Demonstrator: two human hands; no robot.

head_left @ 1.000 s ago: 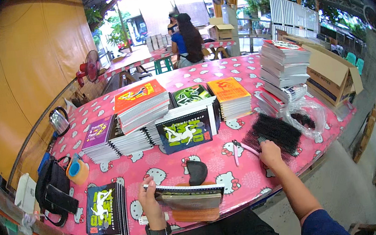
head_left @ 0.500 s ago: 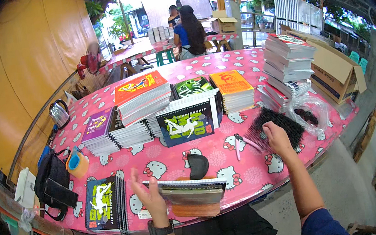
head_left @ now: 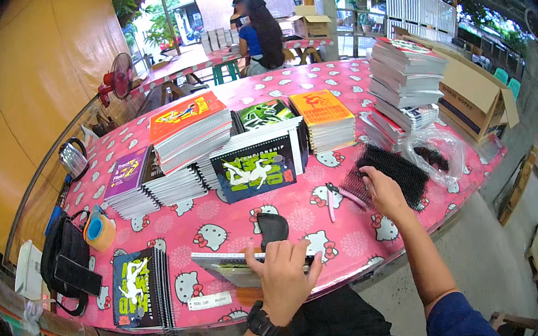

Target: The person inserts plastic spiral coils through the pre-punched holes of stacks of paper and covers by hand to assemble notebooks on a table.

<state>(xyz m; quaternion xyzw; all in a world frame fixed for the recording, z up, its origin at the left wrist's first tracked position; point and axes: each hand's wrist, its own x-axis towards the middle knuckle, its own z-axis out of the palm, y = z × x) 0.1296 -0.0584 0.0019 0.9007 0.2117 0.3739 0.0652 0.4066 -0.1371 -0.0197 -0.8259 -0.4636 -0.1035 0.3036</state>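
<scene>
Half spreading left fingers (head_left: pixel 281 254) over the top edge of a notebook (head_left: pixel 230 271), hiding any grip; loosely curling right fingers (head_left: pixel 371 177) over black coils (head_left: pixel 406 176), leaving any hold impossible to tell

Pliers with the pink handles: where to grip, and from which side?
Grip the pink handles, probably from the person's own side, coming down with the right hand, the nearer one. The pliers lie with their head pointing away and the handles splayed toward the person. The black coil pile crowds their right.
</scene>
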